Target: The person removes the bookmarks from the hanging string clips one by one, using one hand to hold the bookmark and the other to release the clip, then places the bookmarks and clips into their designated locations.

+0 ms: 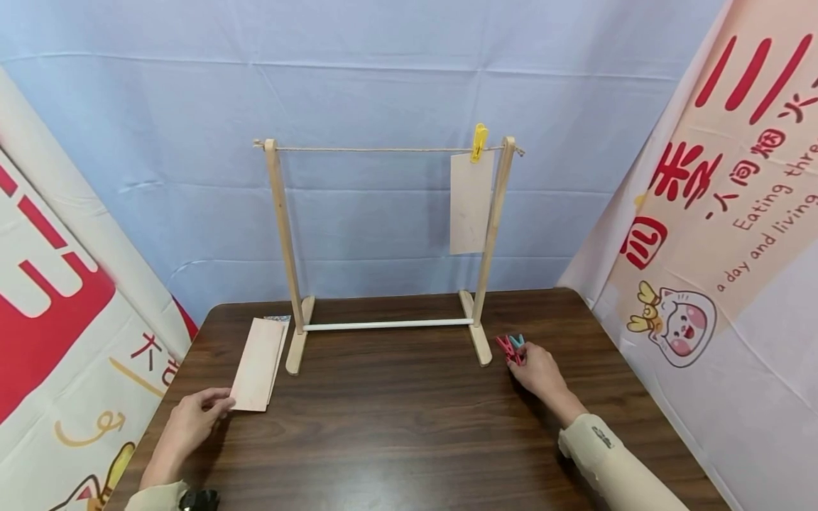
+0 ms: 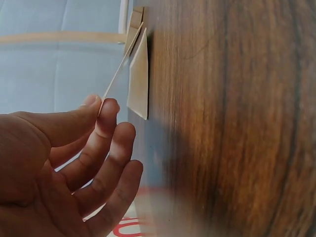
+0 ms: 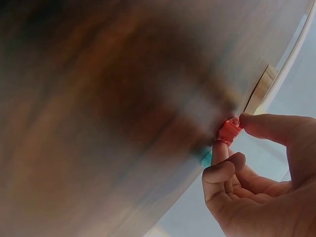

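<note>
My left hand [image 1: 194, 424] pinches the near edge of a thin pale rectangular card [image 1: 257, 365] between thumb and index finger. In the left wrist view that card [image 2: 116, 74] is seen edge-on, tilted up. Under it, another pale card [image 2: 140, 81] lies on the table. On the right, my right hand [image 1: 542, 372] pinches a red clothespin [image 3: 230, 130] between thumb and index finger, close over the table. A blue clothespin [image 1: 517, 341] is right beside it, partly behind the fingers in the right wrist view.
A wooden stand [image 1: 285, 241] with a string [image 1: 371, 150] across its top is at the table's back. A yellow clothespin [image 1: 478, 143] holds a pale card [image 1: 469, 206] near the right post. A white bar [image 1: 390, 325] joins the feet on the dark wooden table [image 1: 383, 411].
</note>
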The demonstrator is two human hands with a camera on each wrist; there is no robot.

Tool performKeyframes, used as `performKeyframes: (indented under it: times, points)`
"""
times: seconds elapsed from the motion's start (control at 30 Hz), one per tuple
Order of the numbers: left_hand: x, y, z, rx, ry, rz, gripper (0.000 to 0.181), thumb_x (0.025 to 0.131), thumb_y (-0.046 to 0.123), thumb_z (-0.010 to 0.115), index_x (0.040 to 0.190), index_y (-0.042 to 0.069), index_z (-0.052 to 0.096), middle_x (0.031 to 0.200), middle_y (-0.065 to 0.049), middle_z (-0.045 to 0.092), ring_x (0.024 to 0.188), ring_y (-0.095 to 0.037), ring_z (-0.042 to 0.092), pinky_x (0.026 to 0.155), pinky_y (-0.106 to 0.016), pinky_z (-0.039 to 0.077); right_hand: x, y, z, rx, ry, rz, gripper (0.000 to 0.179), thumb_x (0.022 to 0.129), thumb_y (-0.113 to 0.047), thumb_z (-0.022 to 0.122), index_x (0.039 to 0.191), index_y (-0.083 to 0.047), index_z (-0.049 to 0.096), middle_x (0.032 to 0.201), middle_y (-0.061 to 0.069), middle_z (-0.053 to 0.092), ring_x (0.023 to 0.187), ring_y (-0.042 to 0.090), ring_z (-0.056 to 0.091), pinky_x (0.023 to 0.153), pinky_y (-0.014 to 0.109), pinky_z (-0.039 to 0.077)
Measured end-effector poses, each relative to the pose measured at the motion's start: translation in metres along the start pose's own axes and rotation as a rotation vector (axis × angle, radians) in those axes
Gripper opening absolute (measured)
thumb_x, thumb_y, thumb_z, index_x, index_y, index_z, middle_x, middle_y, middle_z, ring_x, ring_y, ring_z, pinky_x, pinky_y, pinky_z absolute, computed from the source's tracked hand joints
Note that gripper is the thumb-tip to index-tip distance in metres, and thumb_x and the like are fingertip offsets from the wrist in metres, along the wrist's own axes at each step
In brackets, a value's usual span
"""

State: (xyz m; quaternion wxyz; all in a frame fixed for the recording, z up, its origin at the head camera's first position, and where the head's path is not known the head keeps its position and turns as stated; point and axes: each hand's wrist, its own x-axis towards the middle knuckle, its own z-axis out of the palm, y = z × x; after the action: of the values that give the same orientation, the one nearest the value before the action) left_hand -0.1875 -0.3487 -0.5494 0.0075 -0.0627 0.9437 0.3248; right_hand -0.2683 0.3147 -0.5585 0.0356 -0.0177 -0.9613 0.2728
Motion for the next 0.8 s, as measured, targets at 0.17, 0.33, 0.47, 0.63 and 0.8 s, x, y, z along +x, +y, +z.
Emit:
performKeyframes:
  times: [0.17,0.33,0.47,0.63,0.8]
  points:
    - [0.0002,-0.0011,0.0,0.009,-0.016,-0.004,0.041,0.109,0.031,0.067,0.133,-0.003,0.071,0.096,-0.005,0.08,0.081,-0.014,0.066,0.072,-0.036,0.049,0.0009,-0.0018,-0.0008,-0.009,0.008,-0.005,0.032,0.096,-0.015,0.077,0.113,0.011,0.065,0.079,0.011,0.064,0.069,0.023,0.06,0.063,0.041,0.051]
    - [-0.0014,-0.0013,0.0011,-0.005,-0.043,-0.012,0.042,0.109,0.031,0.066,0.134,-0.004,0.07,0.099,-0.006,0.08,0.082,-0.015,0.065,0.073,-0.036,0.05,0.0,-0.0023,-0.0009,-0.021,0.004,-0.001,0.034,0.096,-0.015,0.077,0.114,0.011,0.065,0.082,0.013,0.064,0.071,0.024,0.061,0.066,0.043,0.052]
    - [-0.0022,-0.0025,0.0014,-0.004,-0.049,-0.012,0.042,0.109,0.031,0.066,0.134,-0.003,0.07,0.099,-0.005,0.08,0.082,-0.015,0.064,0.073,-0.036,0.049,-0.0013,-0.0017,-0.0008,-0.026,-0.008,0.008,0.036,0.096,-0.016,0.076,0.116,0.012,0.065,0.083,0.013,0.064,0.071,0.024,0.061,0.066,0.044,0.052]
    - [-0.0014,-0.0034,0.0015,0.002,-0.042,-0.001,0.042,0.109,0.031,0.067,0.133,-0.002,0.071,0.098,-0.004,0.08,0.082,-0.016,0.065,0.073,-0.037,0.049,-0.0012,-0.0022,-0.0009,-0.018,-0.002,0.005,0.035,0.096,-0.015,0.077,0.115,0.011,0.065,0.082,0.013,0.064,0.07,0.024,0.061,0.065,0.043,0.052]
    - [0.0003,-0.0037,0.0014,0.0,-0.047,-0.006,0.042,0.109,0.031,0.067,0.133,-0.003,0.071,0.099,-0.005,0.08,0.084,-0.016,0.066,0.073,-0.037,0.051,-0.0013,-0.0026,-0.0012,-0.017,0.002,0.001,0.034,0.096,-0.015,0.077,0.115,0.011,0.065,0.081,0.012,0.065,0.07,0.023,0.061,0.065,0.042,0.052]
